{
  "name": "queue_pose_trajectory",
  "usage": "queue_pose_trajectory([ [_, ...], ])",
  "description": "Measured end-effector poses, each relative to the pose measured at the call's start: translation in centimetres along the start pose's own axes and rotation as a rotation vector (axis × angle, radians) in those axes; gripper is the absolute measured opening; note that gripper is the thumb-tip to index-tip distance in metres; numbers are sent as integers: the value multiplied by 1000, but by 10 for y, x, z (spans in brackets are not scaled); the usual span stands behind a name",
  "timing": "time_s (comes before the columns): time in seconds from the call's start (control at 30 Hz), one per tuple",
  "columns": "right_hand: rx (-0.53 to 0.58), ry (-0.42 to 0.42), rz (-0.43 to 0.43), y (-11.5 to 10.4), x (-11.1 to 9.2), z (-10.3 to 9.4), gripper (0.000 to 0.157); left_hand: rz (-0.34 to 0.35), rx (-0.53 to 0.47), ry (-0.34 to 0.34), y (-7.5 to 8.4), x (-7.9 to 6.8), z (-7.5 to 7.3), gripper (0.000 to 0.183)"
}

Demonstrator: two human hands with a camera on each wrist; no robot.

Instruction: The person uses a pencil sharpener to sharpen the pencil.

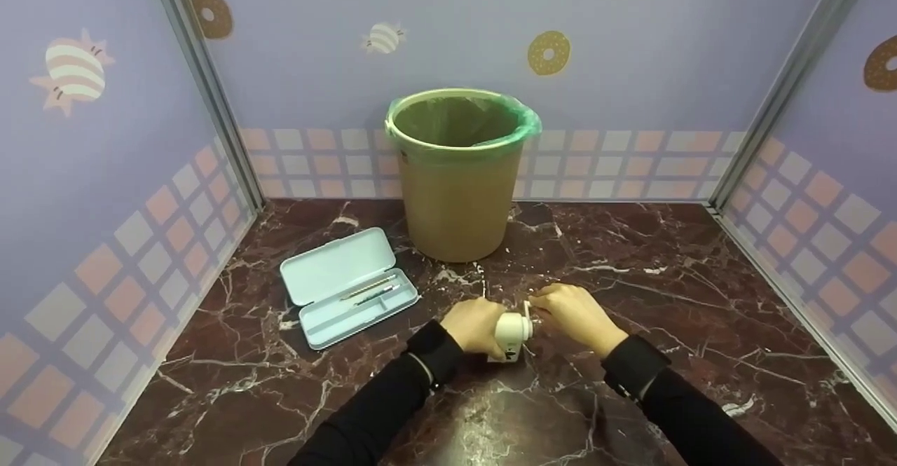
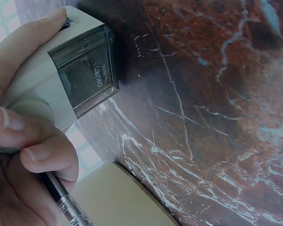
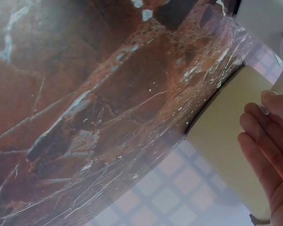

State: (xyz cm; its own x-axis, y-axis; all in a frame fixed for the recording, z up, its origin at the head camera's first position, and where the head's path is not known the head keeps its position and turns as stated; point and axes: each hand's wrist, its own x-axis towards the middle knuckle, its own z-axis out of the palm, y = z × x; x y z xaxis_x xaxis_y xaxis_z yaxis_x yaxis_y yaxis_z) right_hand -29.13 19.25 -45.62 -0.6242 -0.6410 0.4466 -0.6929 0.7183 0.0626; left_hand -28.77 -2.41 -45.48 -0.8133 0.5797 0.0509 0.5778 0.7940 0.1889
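My left hand point(image 1: 476, 326) grips a white crank pencil sharpener point(image 1: 511, 327) standing on the marble-look table. Its dark see-through shavings drawer point(image 2: 87, 70) faces the left wrist camera. Between the fingers of that same hand sits a pencil point(image 2: 66, 202) with a dark, patterned barrel, sticking out toward the bin; its other end is hidden by the hand and sharpener. On the sharpener's right side, my right hand point(image 1: 574, 315) pinches the end of the crank handle point(image 1: 527, 310) between thumb and fingers.
An open light-blue pencil case point(image 1: 340, 270) with several slim pencils point(image 1: 375, 293) lies to the left. Behind the hands stands a beige bin point(image 1: 459, 200) with a green liner, against the back wall. Small pale crumbs lie before it. Patterned panels wall in three sides.
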Motion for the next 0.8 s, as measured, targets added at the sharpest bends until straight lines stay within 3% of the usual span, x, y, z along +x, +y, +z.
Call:
queue_pose_trajectory([
  [0.4,-14,-45,-22,-3,-8,16,9,3,20,22,1,-1,1,44],
  [0.6,37,-62,-30,-8,-19,23,18,-4,19,52,2,-2,4,44],
  [0.8,50,-67,-64,-12,-27,23,19,-42,4,72,4,-3,4,43],
])
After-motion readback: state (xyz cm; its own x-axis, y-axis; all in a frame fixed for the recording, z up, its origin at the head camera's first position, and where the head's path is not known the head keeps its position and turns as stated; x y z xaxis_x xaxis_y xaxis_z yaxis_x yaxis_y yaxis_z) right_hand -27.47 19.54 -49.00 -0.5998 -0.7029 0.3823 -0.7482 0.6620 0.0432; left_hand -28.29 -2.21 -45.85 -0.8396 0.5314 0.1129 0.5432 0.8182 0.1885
